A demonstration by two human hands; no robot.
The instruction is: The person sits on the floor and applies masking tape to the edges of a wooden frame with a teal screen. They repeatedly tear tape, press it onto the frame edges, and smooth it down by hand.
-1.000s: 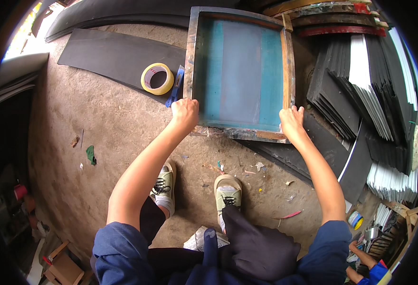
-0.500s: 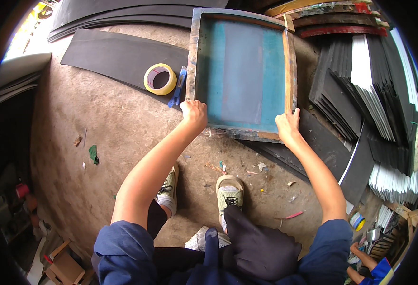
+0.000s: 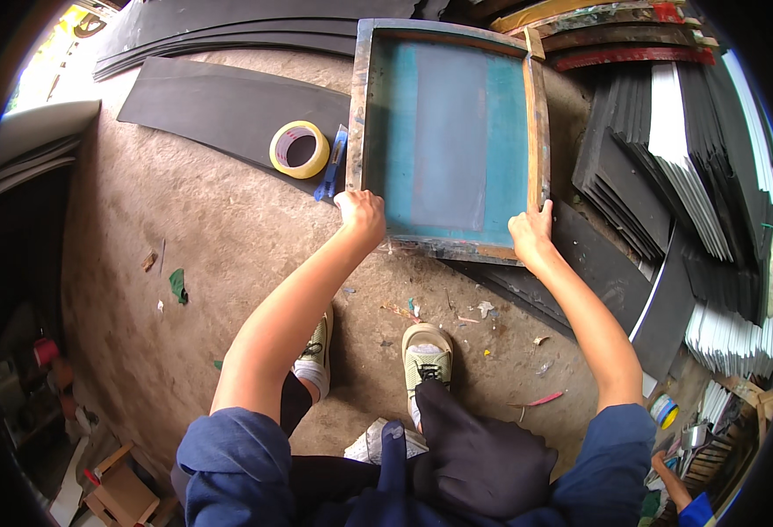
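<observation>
A wooden-framed printing screen (image 3: 452, 140) with teal mesh and a greyish middle band is held out ahead of me. My left hand (image 3: 362, 216) is closed round its near left corner. My right hand (image 3: 531, 235) grips the near right corner, thumb up along the wooden side. Just left of the frame lies a blue box cutter (image 3: 330, 165). Next to the cutter, a roll of yellowish tape (image 3: 299, 149) rests on a black sheet (image 3: 220, 105). Part of the black sheets (image 3: 571, 272) beneath is hidden by the frame.
Stacks of black and white sheets (image 3: 659, 167) stand at the right, with more black sheets (image 3: 228, 33) at the far left. Stained wooden frames (image 3: 624, 39) lie at the back right. Scraps litter the concrete floor (image 3: 184, 255). Another person's arm (image 3: 670, 481) shows at the lower right.
The view has shifted slightly, and the floor things sit a little further right. Both hands keep their hold on the frame. The other person's arm at lower right has moved.
</observation>
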